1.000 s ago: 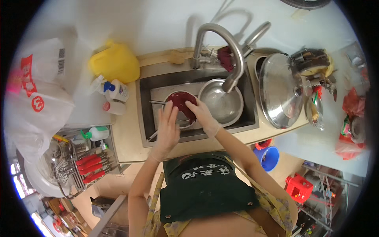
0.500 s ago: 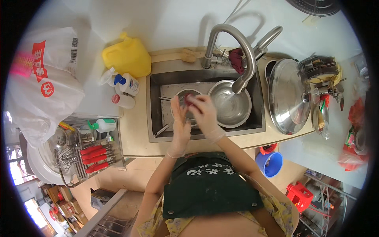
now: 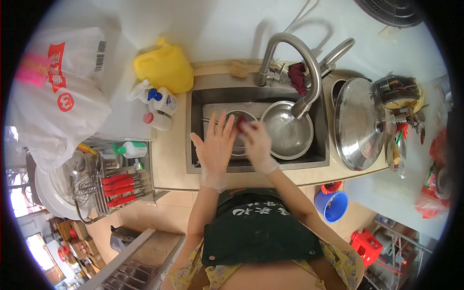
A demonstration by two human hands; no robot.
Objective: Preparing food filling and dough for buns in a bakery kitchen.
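My gloved left hand (image 3: 216,145) is spread open over the left part of the steel sink (image 3: 191,135), fingers pointing away from me. My gloved right hand (image 3: 257,145), blurred, grips a small dark red cloth-like bundle (image 3: 241,123) above the smaller steel bowl (image 3: 238,149). Beside it a larger steel bowl (image 3: 292,142) sits under the curved faucet (image 3: 303,104), holding clear liquid. Another dark red cloth (image 3: 297,77) lies crumpled behind the faucet.
At left stand a yellow jug (image 3: 164,67), bottles (image 3: 162,121), a plastic bag (image 3: 63,125) and a rack of red-handled utensils (image 3: 118,188). At right lean a large steel lid (image 3: 357,123) and utensils (image 3: 401,96). A blue bucket (image 3: 331,208) is below.
The dark red item was spread across the smaller bowl under both hands; now it is a small bundle in my right hand. My left hand has lifted away from it, fingers spread. The view has shifted slightly.
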